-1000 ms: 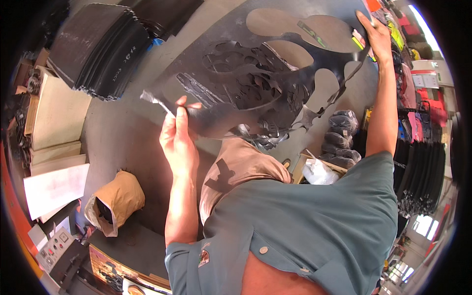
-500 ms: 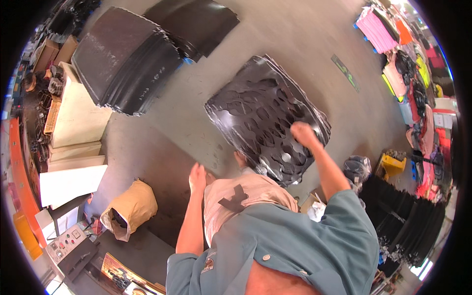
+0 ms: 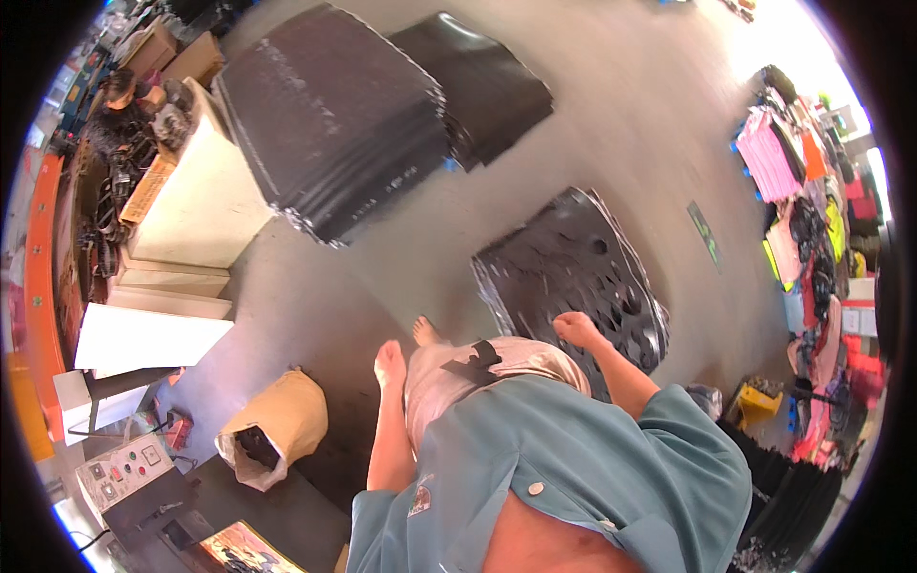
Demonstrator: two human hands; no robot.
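Observation:
My left hand (image 3: 390, 365) hangs beside my left thigh with its fingers curled and nothing visible in them. Held in front of my waist is my right hand (image 3: 578, 329), closed like a loose fist, and no object shows in it. In the picture it overlaps the near part of a stack of black sheets (image 3: 544, 248) with many rounded cut-outs; I cannot make out any contact. Farther ahead on the left lies a bigger, thicker stack of plain black sheets (image 3: 334, 86), with another dark, glossy stack (image 3: 487, 86) just behind it.
A brown sack (image 3: 287, 420) stands at my left, near a machine's control panel (image 3: 124, 473). White boards or boxes (image 3: 196, 205) line the left side, with a person (image 3: 119, 124) behind them. Colourful piled material (image 3: 769, 162), a yellow object (image 3: 759, 403) and dark stacked sheets (image 3: 793, 506) are right.
My view has shifted, so the black stacks and the sack appear farther right. My right hand has come closer to my waist, and a bare foot shows ahead of my left leg.

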